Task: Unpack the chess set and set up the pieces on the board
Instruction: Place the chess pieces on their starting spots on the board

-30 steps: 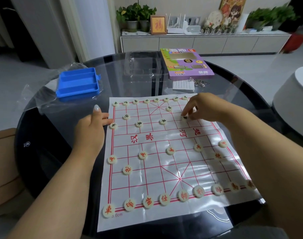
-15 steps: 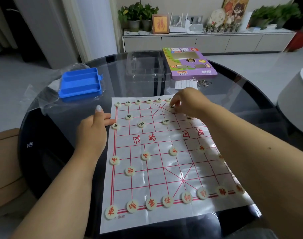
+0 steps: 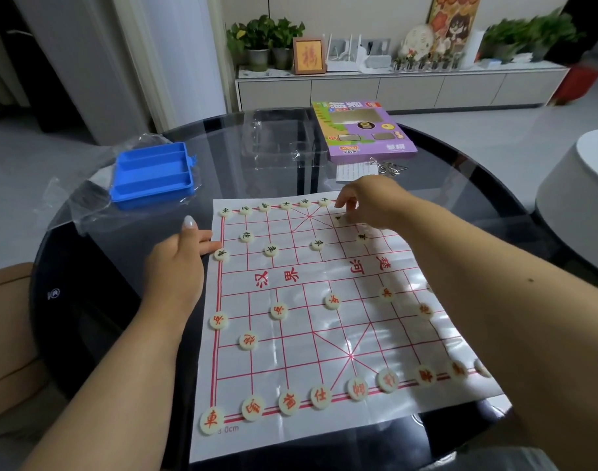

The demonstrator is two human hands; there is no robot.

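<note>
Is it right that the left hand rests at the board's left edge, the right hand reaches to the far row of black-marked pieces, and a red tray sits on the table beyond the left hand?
Not quite: the tray is blue, not red, as the head view shows. The rest holds: the left hand rests at the board's left edge, and the right hand reaches to the far row of black-marked pieces.

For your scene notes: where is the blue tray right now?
In the head view, the blue tray sits far left on the table, on clear plastic wrap, beyond the board.
</note>
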